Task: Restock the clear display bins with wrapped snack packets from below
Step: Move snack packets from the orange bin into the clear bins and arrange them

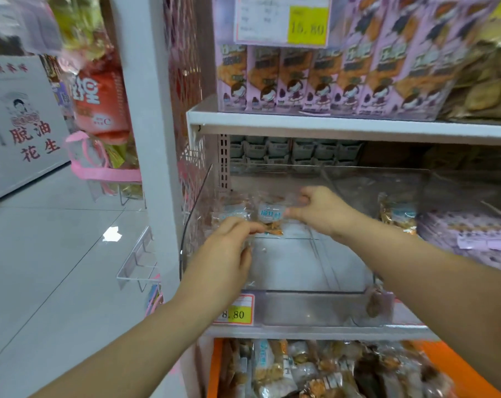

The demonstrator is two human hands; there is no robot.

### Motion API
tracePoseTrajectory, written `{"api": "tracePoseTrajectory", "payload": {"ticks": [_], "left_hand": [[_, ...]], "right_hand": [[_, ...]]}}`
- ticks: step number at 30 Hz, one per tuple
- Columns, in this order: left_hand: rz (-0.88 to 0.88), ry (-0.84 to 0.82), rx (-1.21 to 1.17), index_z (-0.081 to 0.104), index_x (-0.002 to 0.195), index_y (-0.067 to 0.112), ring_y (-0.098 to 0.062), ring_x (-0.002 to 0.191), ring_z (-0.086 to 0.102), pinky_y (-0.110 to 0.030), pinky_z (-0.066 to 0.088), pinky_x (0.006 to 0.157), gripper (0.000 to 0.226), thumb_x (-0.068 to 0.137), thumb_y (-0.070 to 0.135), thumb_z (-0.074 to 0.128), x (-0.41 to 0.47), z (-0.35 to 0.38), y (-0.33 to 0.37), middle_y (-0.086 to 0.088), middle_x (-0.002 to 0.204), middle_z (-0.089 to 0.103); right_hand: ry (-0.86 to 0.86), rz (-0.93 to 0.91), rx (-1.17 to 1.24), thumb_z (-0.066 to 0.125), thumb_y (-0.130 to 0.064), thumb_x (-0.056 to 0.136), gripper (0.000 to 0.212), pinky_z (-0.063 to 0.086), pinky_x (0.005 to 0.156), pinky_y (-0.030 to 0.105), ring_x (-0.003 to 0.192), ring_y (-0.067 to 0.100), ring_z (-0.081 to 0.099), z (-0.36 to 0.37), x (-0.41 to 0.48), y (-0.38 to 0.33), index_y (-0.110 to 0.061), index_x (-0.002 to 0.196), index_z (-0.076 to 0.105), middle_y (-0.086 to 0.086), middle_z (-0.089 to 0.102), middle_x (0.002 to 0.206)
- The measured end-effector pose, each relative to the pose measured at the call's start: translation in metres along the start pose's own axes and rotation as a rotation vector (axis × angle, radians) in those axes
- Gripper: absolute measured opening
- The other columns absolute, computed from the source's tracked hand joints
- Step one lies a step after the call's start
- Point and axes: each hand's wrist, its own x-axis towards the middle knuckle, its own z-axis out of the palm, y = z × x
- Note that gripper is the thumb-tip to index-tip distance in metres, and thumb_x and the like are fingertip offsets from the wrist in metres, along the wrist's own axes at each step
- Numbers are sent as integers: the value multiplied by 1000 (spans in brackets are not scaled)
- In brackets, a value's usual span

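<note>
While left hand (229, 248) & right hand (321, 211) each pinch snack packs (269, 212) tight, lay them flat at the back of the clear bin (315, 292), then let go slow.

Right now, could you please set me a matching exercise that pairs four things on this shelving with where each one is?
Things:
1. purple boxes
2. orange crate
3. yellow price tag
4. snack packet

Places:
A. on the shelf edge in front of the clear bin
B. pinched in the right hand
C. on the upper shelf
D. below the clear bin

Pairs: 1-C, 2-D, 3-A, 4-B.
</note>
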Motion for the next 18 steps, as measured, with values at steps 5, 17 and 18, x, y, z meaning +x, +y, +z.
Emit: {"api": "tracePoseTrajectory", "payload": {"ticks": [5, 17, 18], "left_hand": [[-23, 26, -59, 64, 114, 18, -12, 104, 55, -13, 34, 85, 38, 84, -4, 55, 9, 14, 43, 12, 104, 51], [164, -265, 37, 59, 120, 23, -9, 109, 51, -16, 36, 89, 28, 94, 13, 53, 45, 80, 157, 7, 115, 53], [149, -335, 76, 58, 121, 25, -10, 112, 51, -19, 37, 90, 29, 94, 16, 53, 50, 89, 163, 6, 119, 53]], "right_hand": [[35, -282, -14, 64, -8, 86, 41, 46, 93, 20, 99, 8, 62, -63, -61, 5, -13, 126, 58, 2, 65, 115], [63, -63, -321, 61, -17, 91, 29, 32, 74, -2, 94, -2, 49, -150, -136, 158, -16, 120, 62, -2, 63, 120], [71, -55, -315, 61, -21, 91, 26, 34, 73, -1, 94, -2, 51, -152, -137, 168, -18, 117, 64, -4, 65, 117]]}}
